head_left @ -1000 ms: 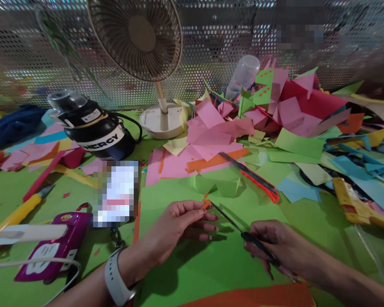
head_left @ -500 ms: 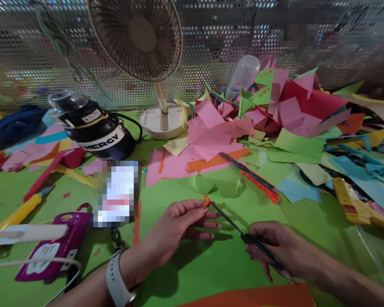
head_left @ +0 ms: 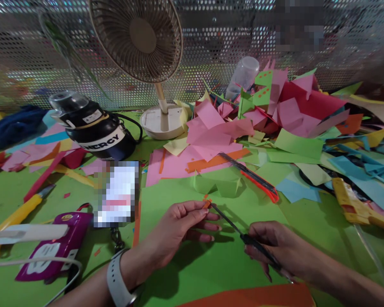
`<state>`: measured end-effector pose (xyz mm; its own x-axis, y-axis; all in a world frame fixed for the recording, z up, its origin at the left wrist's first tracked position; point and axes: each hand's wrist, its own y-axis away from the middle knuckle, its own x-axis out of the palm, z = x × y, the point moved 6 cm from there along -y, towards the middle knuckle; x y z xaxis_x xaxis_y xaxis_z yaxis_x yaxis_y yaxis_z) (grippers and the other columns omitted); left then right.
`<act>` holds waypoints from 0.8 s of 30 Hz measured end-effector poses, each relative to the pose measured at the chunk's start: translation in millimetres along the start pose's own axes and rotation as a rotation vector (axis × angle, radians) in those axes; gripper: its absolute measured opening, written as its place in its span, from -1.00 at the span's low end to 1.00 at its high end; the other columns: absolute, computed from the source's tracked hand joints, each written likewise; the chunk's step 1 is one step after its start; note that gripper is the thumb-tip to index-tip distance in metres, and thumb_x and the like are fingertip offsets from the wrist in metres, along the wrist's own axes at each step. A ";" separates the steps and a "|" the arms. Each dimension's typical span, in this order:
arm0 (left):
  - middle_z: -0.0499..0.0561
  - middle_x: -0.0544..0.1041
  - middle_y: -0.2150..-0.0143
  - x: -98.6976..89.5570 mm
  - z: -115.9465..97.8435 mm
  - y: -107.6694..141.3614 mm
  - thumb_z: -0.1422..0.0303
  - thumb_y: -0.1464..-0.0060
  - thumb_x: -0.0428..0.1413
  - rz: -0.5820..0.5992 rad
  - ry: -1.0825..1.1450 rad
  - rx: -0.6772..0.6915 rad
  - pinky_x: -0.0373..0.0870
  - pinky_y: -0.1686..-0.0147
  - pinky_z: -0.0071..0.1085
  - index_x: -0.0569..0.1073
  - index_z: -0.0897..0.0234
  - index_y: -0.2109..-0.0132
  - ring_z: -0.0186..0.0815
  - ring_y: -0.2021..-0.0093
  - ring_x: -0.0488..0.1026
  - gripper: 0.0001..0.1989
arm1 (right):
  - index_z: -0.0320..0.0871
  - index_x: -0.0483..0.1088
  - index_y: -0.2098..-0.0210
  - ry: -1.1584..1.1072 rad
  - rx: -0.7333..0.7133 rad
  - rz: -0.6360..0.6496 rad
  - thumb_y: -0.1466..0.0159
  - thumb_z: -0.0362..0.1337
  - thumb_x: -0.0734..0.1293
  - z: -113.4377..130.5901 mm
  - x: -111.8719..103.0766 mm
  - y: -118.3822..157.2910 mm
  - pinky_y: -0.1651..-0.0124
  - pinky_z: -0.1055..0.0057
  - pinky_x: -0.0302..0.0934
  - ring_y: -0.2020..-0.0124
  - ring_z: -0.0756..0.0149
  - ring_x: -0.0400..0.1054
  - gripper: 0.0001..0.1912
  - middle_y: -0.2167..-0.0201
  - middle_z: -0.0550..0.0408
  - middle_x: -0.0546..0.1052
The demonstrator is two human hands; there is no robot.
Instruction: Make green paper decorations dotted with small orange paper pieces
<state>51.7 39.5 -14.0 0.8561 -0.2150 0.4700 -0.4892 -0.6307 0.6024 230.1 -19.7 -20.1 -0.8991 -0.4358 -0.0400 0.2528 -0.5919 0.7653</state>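
My left hand [head_left: 188, 221] pinches a small piece of orange paper [head_left: 207, 204] between thumb and forefinger; its other fingers stretch out loosely. My right hand [head_left: 272, 247] is closed round the dark handles of a pair of scissors [head_left: 230, 222], whose narrow blades point up and left. Their tips meet the edge of the orange piece. Beneath both hands lies a large green sheet [head_left: 192, 273]. Just beyond the fingertips stands a folded light-green paper piece [head_left: 217, 184]. A red-edged box cutter [head_left: 249, 175] rests diagonally beyond my right hand.
A fan [head_left: 161, 121] stands at the back beside a black bottle [head_left: 99, 132]. Paper scraps [head_left: 224, 128] pile up behind and right. A yellow glue gun [head_left: 355, 204] lies right; at left are a yellow-handled cutter [head_left: 22, 217], a purple pack [head_left: 54, 247] and a phone [head_left: 118, 192].
Several tiny orange bits now show on the green sheet near the scissor tips, where fewer showed before. Both hands have barely moved.
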 end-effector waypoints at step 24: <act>0.08 0.64 0.28 -0.6 -4.1 0.4 0.36 -0.02 0.24 -0.025 0.027 0.015 0.51 0.38 -0.42 0.52 0.32 0.24 -0.28 0.35 0.58 -0.85 | -0.16 0.23 0.50 -0.035 0.013 -0.018 0.00 0.13 0.41 7.3 -4.3 3.7 0.83 0.67 -0.19 0.86 0.69 -0.10 -0.51 0.77 0.31 0.35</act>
<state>50.3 42.4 -11.5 0.8633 -0.1791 0.4719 -0.4646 -0.6472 0.6044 232.3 -15.0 -12.4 -0.9153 -0.4015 -0.0313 0.2324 -0.5900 0.7732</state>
